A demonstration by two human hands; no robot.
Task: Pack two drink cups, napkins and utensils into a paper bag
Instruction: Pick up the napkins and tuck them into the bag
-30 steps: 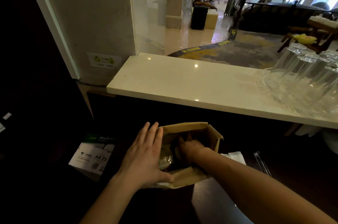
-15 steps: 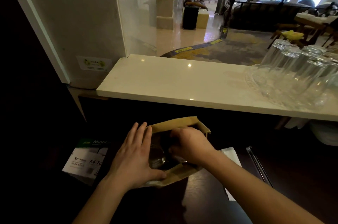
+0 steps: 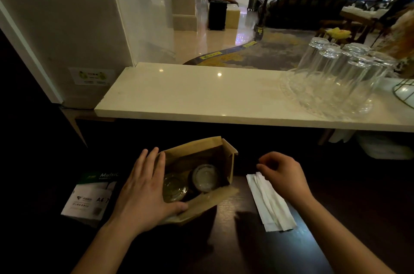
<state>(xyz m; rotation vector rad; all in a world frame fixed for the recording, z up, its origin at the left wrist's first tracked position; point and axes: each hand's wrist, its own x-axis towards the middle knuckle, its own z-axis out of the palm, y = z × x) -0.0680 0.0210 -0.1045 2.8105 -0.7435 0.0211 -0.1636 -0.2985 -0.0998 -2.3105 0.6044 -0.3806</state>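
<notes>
An open brown paper bag [image 3: 197,157] stands on the dark wooden counter [image 3: 257,244], its mouth facing up. Inside it two clear plastic drink cups with domed lids sit side by side and touching: the left cup [image 3: 174,187] near the bag's left wall, the right cup [image 3: 206,177] toward the bag's middle.

The left hand [image 3: 145,193] is flat and spread against the outside of the bag's left wall, fingers pointing away from the person, with the thumb hooked along the bag's near edge. It presses on the paper only and does not touch the cups.

The right hand [image 3: 282,175] is outside the bag, to its right, well clear of the cups. Its fingers are loosely curled, the fingertips drawn toward the thumb just above the far end of a stack of white folded paper napkins [image 3: 268,202]. Whether the fingertips actually touch the napkins cannot be told. The napkins lie flat on the counter beside the bag, not touching it.

A white and green ream of A4 paper [image 3: 89,197] lies left of the left hand. Upturned clear drinking glasses [image 3: 336,76] stand on the pale stone ledge [image 3: 190,94] beyond.
</notes>
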